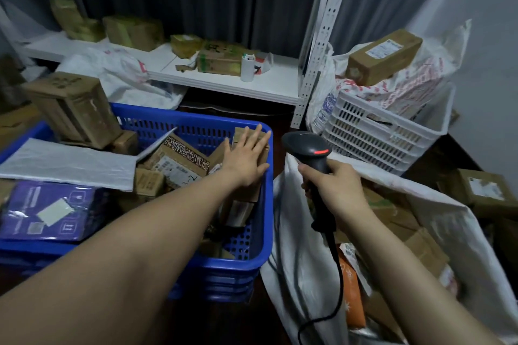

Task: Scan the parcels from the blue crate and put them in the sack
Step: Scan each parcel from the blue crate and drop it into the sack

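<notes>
Far beyond both hands, a white shelf [229, 84] strewn with brown boxes, too blurred to read. Below and to the right of the right hand [333, 185], the white sack [297, 274], gaping open, with brown and orange parcels inside and its lower edge cut off by the frame. Under the left forearm, the blue crate [252, 246], heaped with parcels, partly hidden behind that arm. Up and to the right of the right hand, a white crate [378, 131] lined with a printed bag, with a long cardboard box [384, 56] lying on top. Well left of the left hand [246, 159], a tall cardboard box [73, 109] at the blue crate's far side, with a white padded mailer [70, 162] and a purple packet [47, 210] nearer. Just left of the left hand, a tilted box printed with letters [179, 159]. Left hand flat, fingers straight and spread, palm down on a small brown parcel [238, 134] in the blue crate's far right corner, most of that parcel covered by the palm. Right hand wrapped round the handle of a black scanner [308, 148], raised between blue crate and sack, red light lit. From the handle, a black cable [337, 269] trailing down over the sack and out of frame.
</notes>
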